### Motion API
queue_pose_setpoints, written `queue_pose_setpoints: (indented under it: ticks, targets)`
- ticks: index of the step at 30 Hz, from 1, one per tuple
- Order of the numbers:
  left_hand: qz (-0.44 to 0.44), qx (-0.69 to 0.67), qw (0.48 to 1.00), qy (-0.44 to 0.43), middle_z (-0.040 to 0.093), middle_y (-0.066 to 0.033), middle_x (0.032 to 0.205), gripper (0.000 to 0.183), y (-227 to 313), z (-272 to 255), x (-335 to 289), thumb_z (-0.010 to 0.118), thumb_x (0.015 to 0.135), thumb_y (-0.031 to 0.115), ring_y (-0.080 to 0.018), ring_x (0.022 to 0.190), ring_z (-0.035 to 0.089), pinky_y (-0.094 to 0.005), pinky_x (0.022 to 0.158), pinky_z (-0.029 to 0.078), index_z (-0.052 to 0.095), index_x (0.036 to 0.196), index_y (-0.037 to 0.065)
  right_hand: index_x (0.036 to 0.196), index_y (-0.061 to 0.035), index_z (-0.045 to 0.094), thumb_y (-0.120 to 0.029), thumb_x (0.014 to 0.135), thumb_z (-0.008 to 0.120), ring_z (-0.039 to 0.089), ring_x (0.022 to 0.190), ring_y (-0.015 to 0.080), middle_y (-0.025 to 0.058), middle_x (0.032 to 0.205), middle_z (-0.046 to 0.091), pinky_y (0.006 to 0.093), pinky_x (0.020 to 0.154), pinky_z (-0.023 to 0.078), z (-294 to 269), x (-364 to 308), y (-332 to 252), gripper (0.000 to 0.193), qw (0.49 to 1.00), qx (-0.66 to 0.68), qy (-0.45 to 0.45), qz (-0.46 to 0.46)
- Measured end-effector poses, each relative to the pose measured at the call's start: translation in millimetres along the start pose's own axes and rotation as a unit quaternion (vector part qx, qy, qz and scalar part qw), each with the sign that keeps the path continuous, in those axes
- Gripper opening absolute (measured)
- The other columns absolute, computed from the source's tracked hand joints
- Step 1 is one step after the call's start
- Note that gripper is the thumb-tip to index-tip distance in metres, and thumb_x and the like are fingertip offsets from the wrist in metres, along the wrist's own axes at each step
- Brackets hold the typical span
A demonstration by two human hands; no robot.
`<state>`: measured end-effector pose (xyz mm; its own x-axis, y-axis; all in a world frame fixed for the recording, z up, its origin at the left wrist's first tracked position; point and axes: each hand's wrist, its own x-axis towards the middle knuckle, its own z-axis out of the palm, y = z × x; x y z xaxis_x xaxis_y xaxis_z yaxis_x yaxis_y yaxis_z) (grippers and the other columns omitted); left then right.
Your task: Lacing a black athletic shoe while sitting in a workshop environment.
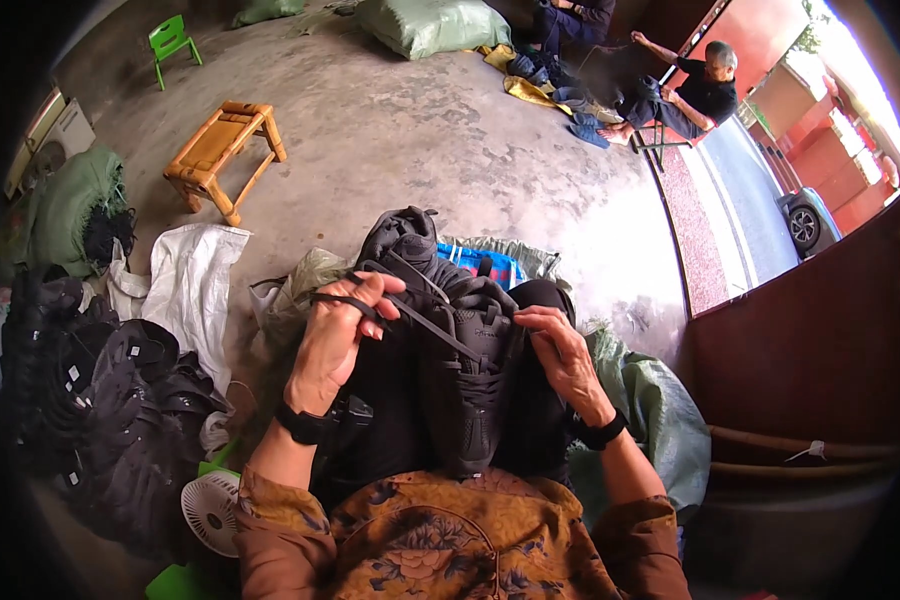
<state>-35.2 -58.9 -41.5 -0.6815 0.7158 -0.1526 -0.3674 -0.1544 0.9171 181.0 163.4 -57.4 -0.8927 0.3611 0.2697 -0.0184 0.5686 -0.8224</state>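
A black sports shoe [467, 395] lies across my lap, its toe pointing toward me. My left hand [338, 325] is closed around a dark shoelace [435, 332], which stretches from my fingers to the shoe's upper eyelets. A loop of the lace hangs at the outer side of that hand. My right hand [567, 362] has its curled fingertips at the shoe's right edge, near the tongue; the thumb is partly hidden. Just beyond, a second dark shoe [402, 238] sits near my knees, with lace across it.
Many black shoes [120, 400] are heaped at my left, beside a white sack [195, 290] and a small fan [213, 512]. A bamboo stool [220, 155] and a green chair [169, 45] stand farther off. Green sacking [645, 415] lies right. Another person [705, 90] sits by the doorway.
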Motion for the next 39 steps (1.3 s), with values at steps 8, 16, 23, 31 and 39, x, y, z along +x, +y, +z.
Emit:
queue_pose_setpoints:
  ticks: [8,16,23,31,39]
  targets:
    - [-0.088,-0.27,0.95,0.126,0.061,-0.0007,0.082,0.019,23,-190,73,0.057,0.097,0.011,-0.0077,0.063,0.053,-0.02,0.052,0.044,0.062,0.113,0.002,0.12,-0.0073,0.065,-0.014,0.093,0.057,0.053,0.11,0.023,0.0097,0.117,0.058,0.0329,0.096,0.041,-23,16,-2,0.029,0.991,0.06,-0.117,0.042]
    - [0.07,-0.264,0.933,0.236,0.064,-0.0137,0.112,0.023,92,-392,18,0.051,0.097,-0.001,-0.0162,0.09,0.062,-0.0223,0.074,0.054,0.057,0.119,-0.007,0.119,-0.0054,0.066,-0.035,0.098,0.055,0.053,0.094,0.0222,0.0085,0.1,0.057,0.0353,0.089,0.04,-15,32,-3,0.038,0.986,-0.09,-0.137,0.014]
    - [0.284,-0.078,0.945,0.145,0.063,-0.0176,0.119,0.014,86,-408,-49,0.048,0.102,0.013,-0.0023,0.065,0.05,-0.014,0.053,0.044,0.056,0.095,0.003,0.104,-0.0052,0.067,-0.031,0.093,0.064,0.056,0.092,0.027,0.0102,0.093,0.062,0.0382,0.086,0.041,2,42,-1,0.029,0.988,-0.101,-0.116,-0.023]
    - [0.044,0.086,0.995,0.021,0.067,-0.0072,0.087,0.019,11,-50,-36,0.053,0.1,0.024,-0.015,0.076,0.066,-0.0224,0.062,0.048,0.053,0.108,0.007,0.091,-0.0023,0.063,-0.026,0.089,0.069,0.051,0.078,0.0086,-0.0016,0.078,0.057,0.0262,0.073,0.041,-8,44,-7,0.025,0.971,0.138,-0.139,0.134]
    - [0.379,0.465,0.8,-0.022,0.063,-0.0049,0.079,0.021,-28,69,-34,0.073,0.078,0.003,-0.0223,0.075,0.063,-0.0339,0.069,0.047,0.067,0.097,0.008,0.088,-0.0035,0.063,-0.025,0.089,0.069,0.049,0.077,0.0063,-0.0056,0.078,0.055,0.0241,0.072,0.039,-7,45,-5,0.022,0.953,0.21,-0.15,0.158]
